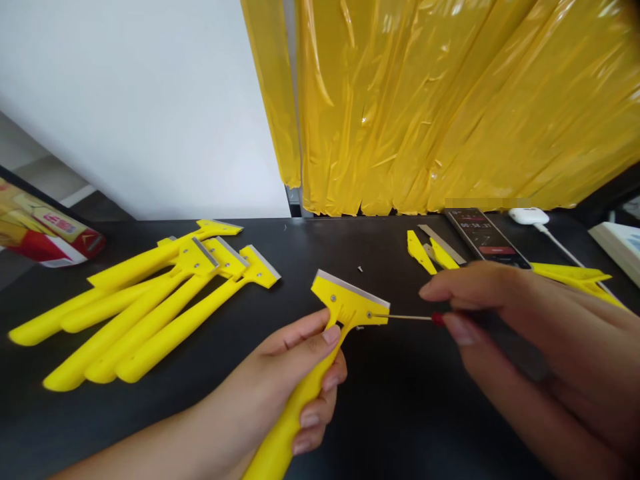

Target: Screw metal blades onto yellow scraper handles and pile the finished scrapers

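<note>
Right hand: pinching a screwdriver between thumb and fingers, shaft extending leftward, tip meeting a screw.
Left hand: clenching the handle of a yellow razor scraper.
Long axis: running diagonally, handle descending toward the camera.
Blade edge: pointing upward and away.
Spare yellow scrapers: lying grouped left of the held scraper, blades pointing rightward.
</note>
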